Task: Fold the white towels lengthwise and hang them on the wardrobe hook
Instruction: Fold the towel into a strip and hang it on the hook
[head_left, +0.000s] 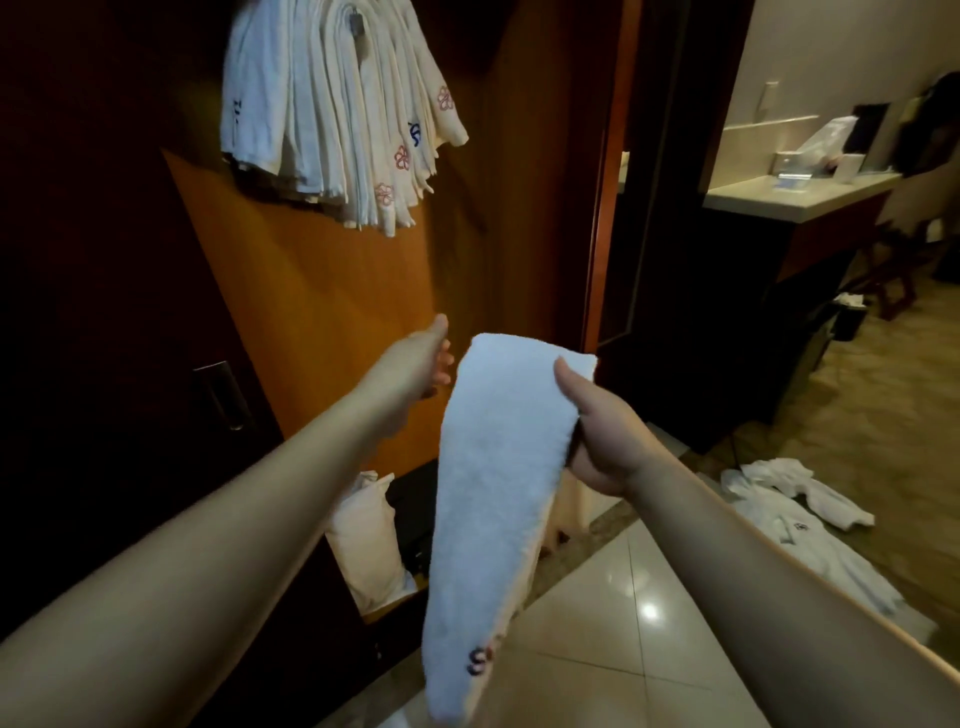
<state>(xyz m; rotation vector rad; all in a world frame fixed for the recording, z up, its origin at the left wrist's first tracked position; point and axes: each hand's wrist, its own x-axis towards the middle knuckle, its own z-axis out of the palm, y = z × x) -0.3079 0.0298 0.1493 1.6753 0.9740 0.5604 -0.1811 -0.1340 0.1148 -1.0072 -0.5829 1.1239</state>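
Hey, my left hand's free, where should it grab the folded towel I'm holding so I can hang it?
Probably the top folded edge of the folded towel, from its left side. The right hand pinches the right edge near the top, and the left hand is open beside the free left edge; the rest hangs limp.

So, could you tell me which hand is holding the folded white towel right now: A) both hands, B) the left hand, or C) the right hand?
C: the right hand grips the folded towel near its upper edge, while the left hand reaches out open beside it.
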